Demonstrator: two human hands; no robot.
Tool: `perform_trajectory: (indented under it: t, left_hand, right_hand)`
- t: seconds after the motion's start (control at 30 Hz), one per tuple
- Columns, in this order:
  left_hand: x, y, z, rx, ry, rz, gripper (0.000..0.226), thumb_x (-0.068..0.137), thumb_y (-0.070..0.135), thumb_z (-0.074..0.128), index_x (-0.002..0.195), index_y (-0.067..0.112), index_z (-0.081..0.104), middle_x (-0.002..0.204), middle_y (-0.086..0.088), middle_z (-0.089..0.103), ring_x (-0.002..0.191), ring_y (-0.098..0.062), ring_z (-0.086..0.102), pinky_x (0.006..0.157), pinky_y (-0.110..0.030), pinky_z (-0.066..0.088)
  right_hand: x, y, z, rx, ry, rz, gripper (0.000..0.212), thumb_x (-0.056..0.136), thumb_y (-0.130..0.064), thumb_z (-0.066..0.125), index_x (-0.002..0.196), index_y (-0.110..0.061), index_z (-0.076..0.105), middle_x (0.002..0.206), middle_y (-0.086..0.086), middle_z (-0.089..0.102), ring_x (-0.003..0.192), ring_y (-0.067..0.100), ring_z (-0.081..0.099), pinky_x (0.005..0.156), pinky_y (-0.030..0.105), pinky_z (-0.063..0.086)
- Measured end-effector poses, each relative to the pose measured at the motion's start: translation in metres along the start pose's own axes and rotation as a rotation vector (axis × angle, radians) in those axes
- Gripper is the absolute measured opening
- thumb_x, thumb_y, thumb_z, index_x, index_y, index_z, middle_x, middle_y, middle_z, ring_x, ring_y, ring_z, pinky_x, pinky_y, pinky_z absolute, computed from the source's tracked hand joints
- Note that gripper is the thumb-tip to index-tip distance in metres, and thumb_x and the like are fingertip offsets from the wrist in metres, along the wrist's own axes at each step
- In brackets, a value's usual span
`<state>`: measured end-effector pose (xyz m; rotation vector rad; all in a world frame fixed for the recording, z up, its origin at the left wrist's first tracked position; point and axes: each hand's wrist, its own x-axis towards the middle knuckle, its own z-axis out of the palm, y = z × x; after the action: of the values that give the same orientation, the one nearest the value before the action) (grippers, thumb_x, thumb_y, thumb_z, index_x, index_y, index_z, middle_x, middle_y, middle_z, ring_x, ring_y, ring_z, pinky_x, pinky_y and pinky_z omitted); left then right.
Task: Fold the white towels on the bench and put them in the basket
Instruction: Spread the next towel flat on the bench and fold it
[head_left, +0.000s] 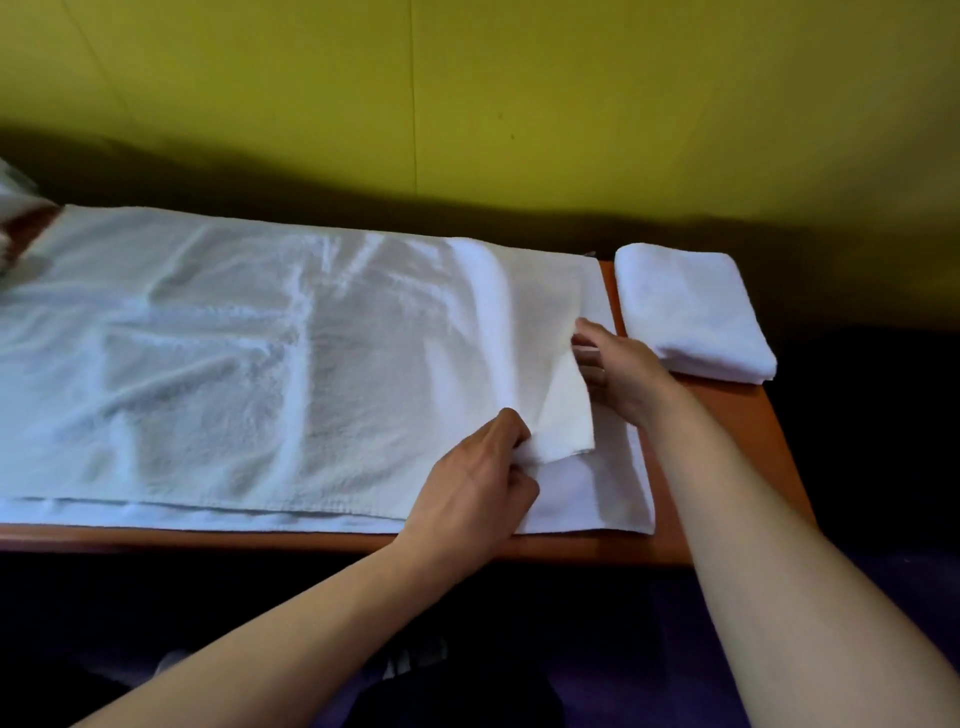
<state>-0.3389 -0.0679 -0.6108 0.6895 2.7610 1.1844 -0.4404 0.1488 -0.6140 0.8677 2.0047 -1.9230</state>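
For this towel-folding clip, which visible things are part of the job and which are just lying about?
Part of the job:
spread towel, its end gripped by left hand and right hand
folded towel
bench

Lying about:
partly seen item at left edge, unclear what

- The orange counter (737, 467) is covered from 9 to 2 o'clock by a spread white towel (234, 364).
- A folded towel (691, 312) is laid at 3 o'clock.

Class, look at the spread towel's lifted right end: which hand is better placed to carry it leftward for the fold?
Probably the left hand: it pinches the spread towel's lifted corner; the right hand sits behind the flap.
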Motion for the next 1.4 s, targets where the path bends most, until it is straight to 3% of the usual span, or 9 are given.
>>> perform_trajectory:
  t: [0.1, 0.2, 0.33, 0.5, 0.63, 0.8, 0.93, 1.07, 1.4]
  left_hand:
    - [0.000, 0.005, -0.007, -0.028, -0.024, -0.031, 0.023, 0.085, 0.010, 0.052, 0.092, 0.023, 0.034, 0.066, 0.009, 0.041, 0.060, -0.017, 0.036, 0.057, -0.029, 0.020]
    - [-0.002, 0.010, -0.015, -0.072, -0.036, -0.040, 0.019, 0.090, 0.014, 0.050, 0.090, 0.022, 0.034, 0.064, 0.005, 0.041, 0.060, -0.019, 0.036, 0.059, -0.030, 0.023]
    - [-0.007, 0.011, -0.028, -0.130, -0.043, -0.020, 0.014, 0.095, 0.028, 0.047, 0.089, 0.021, 0.036, 0.066, 0.000, 0.045, 0.064, -0.023, 0.031, 0.062, -0.039, 0.031]
    - [-0.016, 0.007, -0.047, -0.312, 0.043, -0.070, 0.040, 0.103, 0.047, 0.039, 0.073, 0.021, 0.033, 0.056, 0.003, 0.037, 0.057, -0.020, 0.037, 0.057, -0.033, 0.030]
    - [-0.030, -0.011, -0.079, -0.476, 0.151, -0.210, 0.049, 0.097, 0.052, 0.047, 0.071, 0.010, 0.043, 0.058, -0.012, 0.052, 0.057, -0.030, 0.052, 0.056, -0.043, 0.045]
    - [-0.049, -0.043, -0.139, -0.511, 0.353, -0.291, 0.045, 0.095, 0.052, 0.044, 0.073, 0.014, 0.047, 0.069, -0.004, 0.052, 0.065, -0.021, 0.053, 0.065, -0.043, 0.049]
    - [-0.067, -0.078, -0.193, -0.535, 0.397, -0.346, 0.013, 0.100, 0.027, 0.048, 0.093, 0.032, 0.057, 0.072, -0.007, 0.064, 0.063, -0.019, 0.062, 0.061, -0.034, 0.053]
    - [-0.086, -0.117, -0.245, -0.650, 0.462, -0.438, 0.008, 0.098, 0.019, 0.048, 0.095, 0.023, 0.055, 0.068, -0.011, 0.068, 0.056, -0.020, 0.067, 0.057, -0.028, 0.053]
    - [-0.135, -0.219, -0.319, -0.583, 0.677, -0.598, 0.028, 0.104, 0.034, 0.046, 0.085, 0.018, 0.060, 0.057, -0.008, 0.067, 0.051, -0.021, 0.066, 0.053, -0.025, 0.051]
  right_hand:
    - [0.027, -0.013, 0.011, 0.018, 0.078, 0.069, 0.052, 0.076, -0.053, 0.077, 0.105, -0.010, 0.068, 0.093, 0.007, 0.075, 0.075, 0.022, 0.071, 0.064, 0.031, 0.055]
    - [0.046, -0.018, 0.017, 0.050, 0.148, 0.064, 0.035, 0.080, -0.035, 0.079, 0.098, -0.007, 0.069, 0.081, 0.008, 0.071, 0.070, 0.023, 0.067, 0.064, 0.031, 0.054]
    - [0.049, -0.027, 0.030, -0.018, 0.208, 0.026, 0.021, 0.081, -0.028, 0.078, 0.091, -0.012, 0.068, 0.096, 0.009, 0.073, 0.089, 0.028, 0.070, 0.090, 0.041, 0.056]
    - [0.042, -0.054, 0.025, 0.309, 0.141, -0.118, 0.033, 0.092, -0.023, 0.068, 0.121, -0.008, 0.066, 0.112, 0.010, 0.074, 0.096, 0.022, 0.074, 0.068, 0.030, 0.060]
    - [0.020, -0.093, 0.054, 0.416, 0.122, -0.147, 0.031, 0.092, -0.023, 0.066, 0.121, -0.013, 0.066, 0.110, 0.005, 0.075, 0.097, 0.015, 0.073, 0.074, 0.027, 0.059]
    - [0.000, -0.140, 0.145, 0.341, 0.062, -0.201, 0.004, 0.094, -0.018, 0.063, 0.093, -0.015, 0.065, 0.083, 0.003, 0.066, 0.071, 0.013, 0.064, 0.070, 0.028, 0.051]
    - [-0.007, -0.163, 0.237, 0.274, 0.038, -0.232, 0.005, 0.094, -0.018, 0.061, 0.090, -0.017, 0.064, 0.083, 0.004, 0.060, 0.068, 0.014, 0.058, 0.063, 0.029, 0.048]
    - [-0.017, -0.173, 0.329, 0.219, 0.006, -0.254, 0.013, 0.094, -0.013, 0.061, 0.082, -0.018, 0.062, 0.077, 0.003, 0.057, 0.068, 0.016, 0.055, 0.062, 0.028, 0.045]
    - [-0.023, -0.169, 0.520, 0.052, -0.114, -0.273, 0.021, 0.096, -0.011, 0.056, 0.078, -0.020, 0.059, 0.068, 0.003, 0.051, 0.055, 0.014, 0.049, 0.048, 0.022, 0.041]
